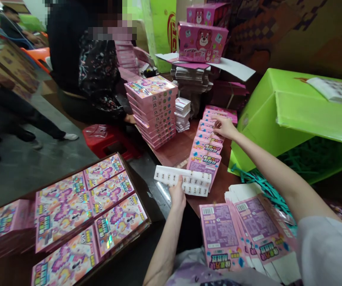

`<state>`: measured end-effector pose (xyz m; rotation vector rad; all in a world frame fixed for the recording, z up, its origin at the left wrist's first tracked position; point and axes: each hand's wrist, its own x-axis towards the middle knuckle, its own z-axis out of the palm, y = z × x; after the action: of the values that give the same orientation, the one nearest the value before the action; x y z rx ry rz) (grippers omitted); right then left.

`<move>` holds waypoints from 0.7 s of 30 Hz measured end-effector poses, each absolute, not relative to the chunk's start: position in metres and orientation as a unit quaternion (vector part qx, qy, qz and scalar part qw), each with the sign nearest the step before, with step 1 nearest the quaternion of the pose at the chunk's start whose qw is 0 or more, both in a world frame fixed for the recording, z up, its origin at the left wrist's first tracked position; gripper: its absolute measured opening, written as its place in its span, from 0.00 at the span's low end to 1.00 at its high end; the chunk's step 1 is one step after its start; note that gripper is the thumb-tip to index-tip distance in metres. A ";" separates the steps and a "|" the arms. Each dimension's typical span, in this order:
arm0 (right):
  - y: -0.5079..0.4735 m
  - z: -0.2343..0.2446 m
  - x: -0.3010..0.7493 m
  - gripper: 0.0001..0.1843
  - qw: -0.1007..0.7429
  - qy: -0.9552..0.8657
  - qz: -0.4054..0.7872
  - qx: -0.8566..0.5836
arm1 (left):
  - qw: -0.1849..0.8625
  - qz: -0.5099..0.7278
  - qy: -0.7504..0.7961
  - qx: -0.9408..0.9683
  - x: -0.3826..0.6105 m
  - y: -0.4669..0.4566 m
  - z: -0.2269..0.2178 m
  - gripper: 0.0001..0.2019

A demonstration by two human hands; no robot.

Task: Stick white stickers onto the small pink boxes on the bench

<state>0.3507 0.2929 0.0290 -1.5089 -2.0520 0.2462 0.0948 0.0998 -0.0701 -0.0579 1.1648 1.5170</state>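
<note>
My left hand [177, 194] is closed on a white plastic tray [183, 180] with rows of small compartments, held over the near edge of the brown table [177, 151]. My right hand [224, 127] reaches forward, its fingers pinched on the far end of an overlapping row of flat pink boxes [208, 147] that lies on the table. On my lap rests a fanned pile of unfolded pink carton blanks [239, 234].
A tall stack of pink boxes [154, 109] and a small stack of white trays [182, 114] stand mid-table. A person in dark clothes [93, 59] sits behind on a red stool [102, 137]. A carton of pink boxes [90, 214] lies at the left, a green box [296, 115] at the right.
</note>
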 end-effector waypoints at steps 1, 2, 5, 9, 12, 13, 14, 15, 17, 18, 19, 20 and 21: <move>0.292 0.029 0.350 0.38 0.276 -0.772 0.078 -0.567 | 0.576 0.650 0.495 -0.024 0.095 0.100 -0.069 0.11; 0.290 0.031 0.349 0.41 0.263 -0.775 0.053 -0.572 | 0.577 0.652 0.491 -0.021 0.095 0.100 -0.068 0.12; 0.276 0.040 0.337 0.44 0.249 -0.757 -0.076 -0.600 | 0.580 0.659 0.479 -0.012 0.095 0.100 -0.062 0.14; 0.223 0.047 0.296 0.20 0.339 -0.743 -0.110 -0.566 | 0.582 0.665 0.469 -0.003 0.093 0.097 -0.055 0.15; 0.170 0.038 0.264 0.10 0.311 -0.835 0.065 -0.449 | 0.585 0.671 0.455 0.020 0.091 0.095 -0.049 0.15; 0.155 0.034 0.256 0.10 0.290 -0.852 0.112 -0.422 | 0.586 0.675 0.447 0.031 0.090 0.095 -0.047 0.16; 0.143 0.030 0.251 0.09 0.280 -0.858 0.141 -0.408 | 0.587 0.680 0.438 0.042 0.090 0.095 -0.046 0.17; 0.135 0.026 0.247 0.07 0.283 -0.856 0.150 -0.405 | 0.587 0.683 0.431 0.050 0.091 0.095 -0.045 0.17; 0.126 0.023 0.246 0.06 0.303 -0.849 0.138 -0.410 | 0.587 0.685 0.427 0.056 0.093 0.096 -0.043 0.17; 0.126 0.022 0.247 0.05 0.309 -0.844 0.129 -0.419 | 0.587 0.685 0.427 0.058 0.094 0.096 -0.043 0.17; 0.127 0.022 0.248 0.07 0.311 -0.837 0.122 -0.434 | 0.588 0.685 0.426 0.062 0.096 0.096 -0.044 0.17; 0.129 0.022 0.250 0.10 0.307 -0.829 0.119 -0.452 | 0.588 0.686 0.424 0.068 0.099 0.096 -0.046 0.17; 0.131 0.021 0.251 0.13 0.298 -0.825 0.121 -0.466 | 0.587 0.689 0.420 0.072 0.101 0.096 -0.048 0.17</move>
<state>0.2506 0.1313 0.0213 -1.2375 -2.1911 0.3226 0.1013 0.0963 -0.0482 0.1675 0.9781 1.6060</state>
